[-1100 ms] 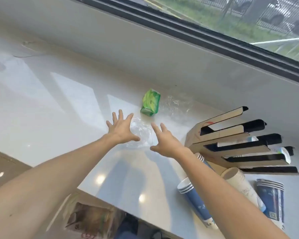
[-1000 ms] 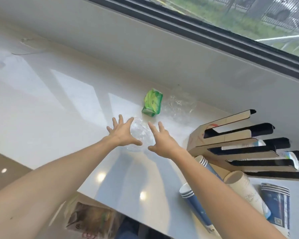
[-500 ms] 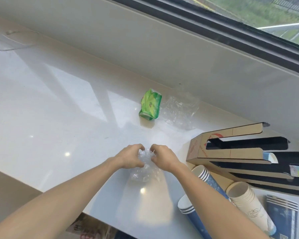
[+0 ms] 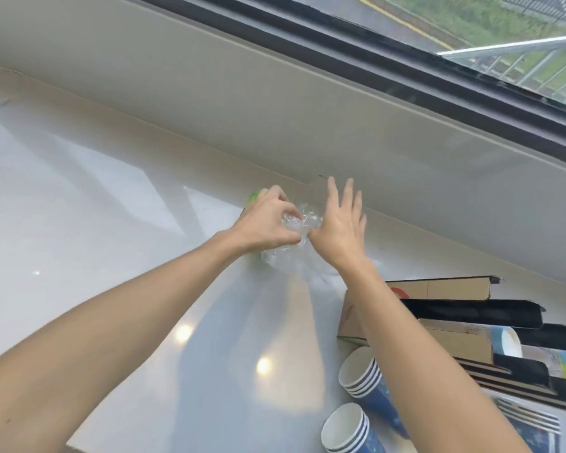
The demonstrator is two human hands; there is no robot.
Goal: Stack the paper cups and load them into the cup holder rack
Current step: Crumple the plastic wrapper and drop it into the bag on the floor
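While left hand [image 4: 264, 223] pinches clear wrap [image 4: 294, 237], right hand [image 4: 338, 225] splayed; blue cup stacks [image 4: 361, 377] well below both.

A glossy white counter [image 4: 79, 223] fills the view, bright ceiling-light spots reflected toward six o'clock. A beige sill wall [image 4: 275, 103] runs behind it; a dark-framed window [image 4: 405, 50] sits at one o'clock.

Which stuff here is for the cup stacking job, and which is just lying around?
For the job:
- stacks of blue paper cups lying on the counter
- cardboard cup holder rack

Just lying about:
- crumpled clear plastic wrap, gripped by the left hand, with the right hand open beside it
- green packet, mostly hidden
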